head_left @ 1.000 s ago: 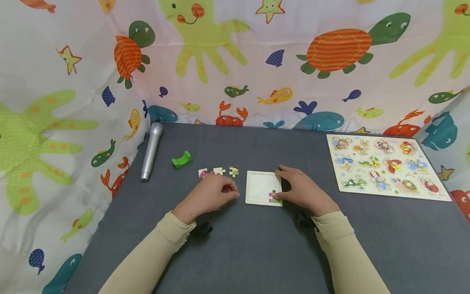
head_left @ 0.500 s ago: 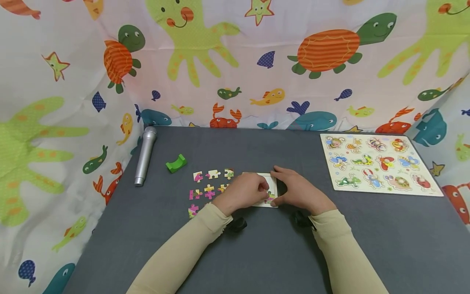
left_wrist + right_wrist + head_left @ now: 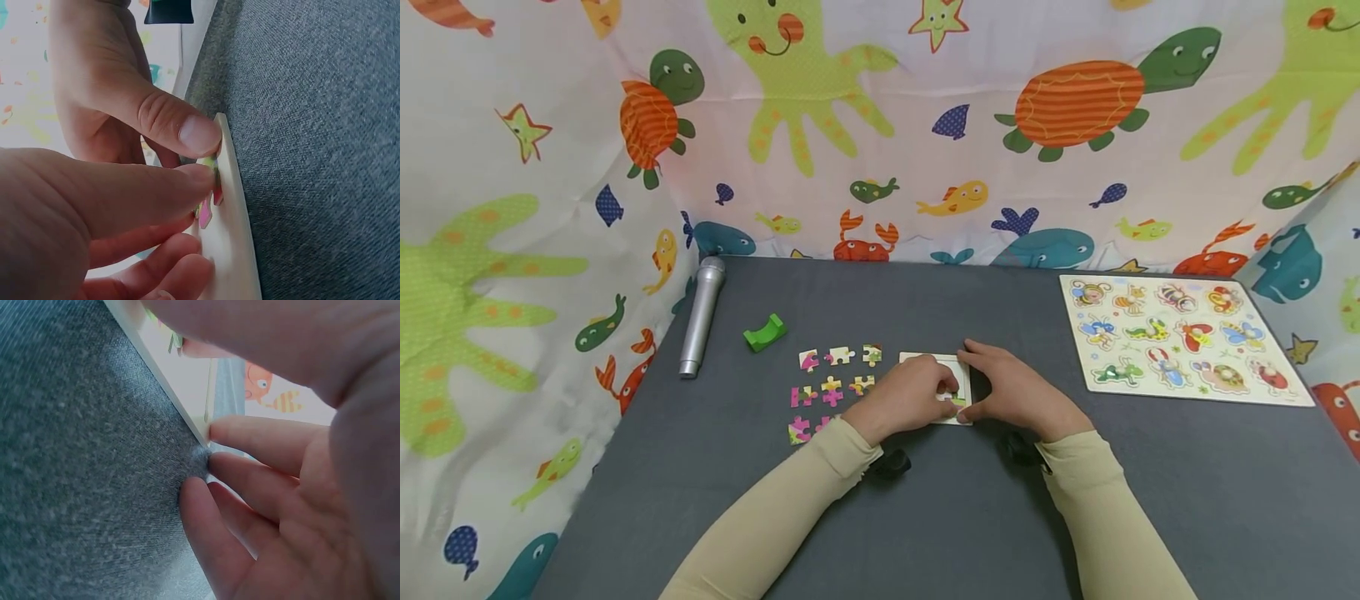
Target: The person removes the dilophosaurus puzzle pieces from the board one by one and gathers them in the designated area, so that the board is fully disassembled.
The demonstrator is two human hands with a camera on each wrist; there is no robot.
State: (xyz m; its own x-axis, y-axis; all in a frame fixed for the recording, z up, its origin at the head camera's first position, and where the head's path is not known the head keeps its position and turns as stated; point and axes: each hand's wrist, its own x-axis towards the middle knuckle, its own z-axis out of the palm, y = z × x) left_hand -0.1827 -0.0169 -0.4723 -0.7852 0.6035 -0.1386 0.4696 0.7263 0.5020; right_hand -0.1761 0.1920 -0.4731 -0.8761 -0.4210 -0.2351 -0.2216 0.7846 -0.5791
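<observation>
A small pale wooden puzzle tray (image 3: 957, 368) lies flat on the table between my hands. My left hand (image 3: 904, 400) reaches over it and pinches a small jigsaw piece (image 3: 957, 402) at the tray's near right corner. Pink and green show on jigsaw pieces (image 3: 205, 214) under the thumbs in the left wrist view. My right hand (image 3: 1021, 393) grips the tray's right side, thumb at the near corner and index finger at the far corner. More jigsaw pieces (image 3: 832, 392) lie in loose rows left of the tray, partly hidden by my left hand and sleeve.
A green curved block (image 3: 765, 333) sits beyond the loose pieces, and a silver microphone (image 3: 703, 317) lies near the table's left edge. At the right is a large insect picture board (image 3: 1183, 337). A sea-animal cloth (image 3: 947, 167) hangs behind the grey table (image 3: 985, 525).
My left hand has moved right from beside the loose pieces to over the tray's near right corner, uncovering the rows of pieces. The right hand has stayed at the tray's edge.
</observation>
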